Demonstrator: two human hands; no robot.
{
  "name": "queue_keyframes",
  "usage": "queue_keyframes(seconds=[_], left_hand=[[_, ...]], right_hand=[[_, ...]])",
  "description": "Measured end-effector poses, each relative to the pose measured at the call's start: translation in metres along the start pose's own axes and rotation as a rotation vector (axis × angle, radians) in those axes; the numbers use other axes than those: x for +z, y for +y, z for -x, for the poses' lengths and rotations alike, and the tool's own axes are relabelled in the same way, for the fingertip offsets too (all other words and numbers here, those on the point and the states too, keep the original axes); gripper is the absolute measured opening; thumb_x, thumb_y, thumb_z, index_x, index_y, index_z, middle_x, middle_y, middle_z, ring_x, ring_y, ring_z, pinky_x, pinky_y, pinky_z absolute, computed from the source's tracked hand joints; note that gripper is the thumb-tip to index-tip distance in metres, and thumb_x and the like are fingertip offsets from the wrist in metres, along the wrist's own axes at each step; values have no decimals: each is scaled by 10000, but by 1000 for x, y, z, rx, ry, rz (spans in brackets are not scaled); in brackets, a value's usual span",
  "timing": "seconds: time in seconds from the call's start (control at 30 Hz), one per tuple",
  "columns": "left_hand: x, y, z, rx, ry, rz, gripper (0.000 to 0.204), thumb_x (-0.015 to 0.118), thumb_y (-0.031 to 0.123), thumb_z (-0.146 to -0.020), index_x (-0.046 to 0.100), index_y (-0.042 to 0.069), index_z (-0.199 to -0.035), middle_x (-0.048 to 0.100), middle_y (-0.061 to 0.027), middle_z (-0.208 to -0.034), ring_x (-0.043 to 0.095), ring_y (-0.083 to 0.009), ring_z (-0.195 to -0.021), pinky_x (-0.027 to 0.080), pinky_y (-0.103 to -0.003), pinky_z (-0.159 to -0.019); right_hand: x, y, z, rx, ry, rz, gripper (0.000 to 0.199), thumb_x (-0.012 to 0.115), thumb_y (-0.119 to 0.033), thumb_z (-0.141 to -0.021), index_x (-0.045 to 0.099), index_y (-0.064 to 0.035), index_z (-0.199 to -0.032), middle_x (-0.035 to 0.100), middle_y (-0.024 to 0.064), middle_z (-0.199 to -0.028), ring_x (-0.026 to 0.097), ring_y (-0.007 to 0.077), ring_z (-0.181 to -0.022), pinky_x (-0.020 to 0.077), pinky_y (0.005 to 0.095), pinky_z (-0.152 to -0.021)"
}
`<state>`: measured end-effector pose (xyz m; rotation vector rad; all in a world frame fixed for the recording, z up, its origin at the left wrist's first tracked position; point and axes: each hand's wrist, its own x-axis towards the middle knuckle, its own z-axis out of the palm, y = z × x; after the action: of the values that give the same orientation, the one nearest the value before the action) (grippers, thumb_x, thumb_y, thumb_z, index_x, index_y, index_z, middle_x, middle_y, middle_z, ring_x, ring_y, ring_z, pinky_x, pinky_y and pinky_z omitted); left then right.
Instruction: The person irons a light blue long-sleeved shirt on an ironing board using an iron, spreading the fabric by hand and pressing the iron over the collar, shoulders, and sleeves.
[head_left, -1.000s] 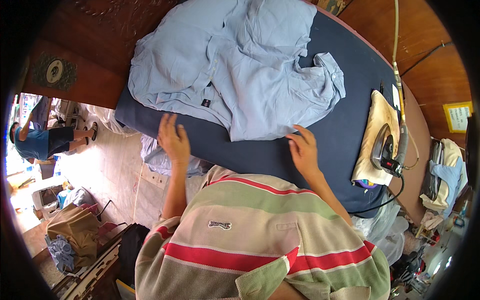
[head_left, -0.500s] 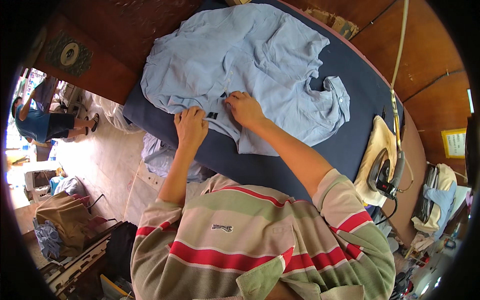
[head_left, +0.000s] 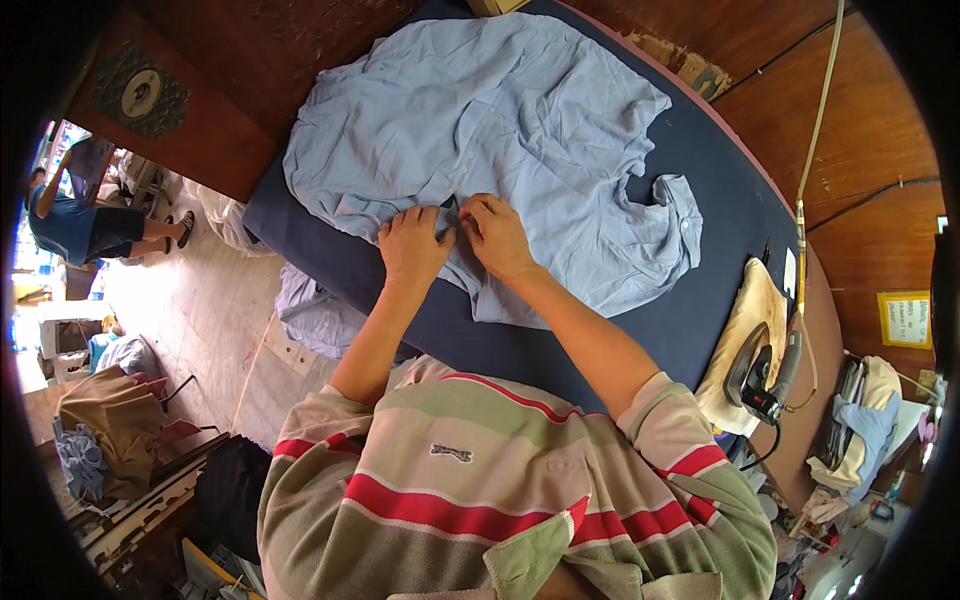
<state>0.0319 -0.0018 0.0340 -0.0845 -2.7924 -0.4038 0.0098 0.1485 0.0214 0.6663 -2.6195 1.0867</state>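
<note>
A light-blue buttoned shirt [head_left: 560,130] lies spread and wrinkled over the dark navy padded board [head_left: 450,340], its collar toward the right. Both hands work at the shirt's near part, by the lower end of its button front. My left hand [head_left: 411,245] is closed, its curled fingers gripping the fabric. Close beside it, my right hand [head_left: 497,237] pinches the cloth between thumb and fingers. A small dark patch shows between the two sets of fingertips; I cannot make out what it is.
An iron [head_left: 752,375] with a hose and cord rests on a cream cloth [head_left: 738,318] at the board's right. Piled clothes [head_left: 865,420] lie farther right. Another garment [head_left: 320,312] hangs below the board's left edge. A person [head_left: 95,230] stands at far left.
My left hand has moved right along the shirt, close to my right hand, and the black label is no longer visible. My right hand has shifted slightly, still pinching the cloth.
</note>
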Motion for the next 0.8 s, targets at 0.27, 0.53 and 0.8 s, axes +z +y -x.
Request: queue_keyframes(seconds=[0.27,0.53,0.8], left_hand=[[-6,-17,-2,150,-145,307,111,582,107,-745,586,62,-846,605,-80,-766,595,-264,-730,441,-377,-684],[-33,-64,116,-380,335,822,185,549,42,-773,572,9,-954,553,-172,-1085,515,-271,-1059,369,-340,-916],[-61,-12,76,-29,67,16,455,597,158,-764,512,58,-1199,492,-138,-1260,458,-306,-1166,339,-423,-974]], right_hand=[[4,26,-5,121,-16,-119,185,549,5,-722,641,-57,-869,613,109,-910,573,313,-860,455,392,-757],[-1,24,-2,148,-45,-238,189,531,-15,-737,643,-38,-887,622,120,-906,581,312,-879,461,378,-784],[-20,21,2,166,15,-470,197,571,-55,-777,624,-64,-967,603,92,-966,566,244,-916,455,337,-731]])
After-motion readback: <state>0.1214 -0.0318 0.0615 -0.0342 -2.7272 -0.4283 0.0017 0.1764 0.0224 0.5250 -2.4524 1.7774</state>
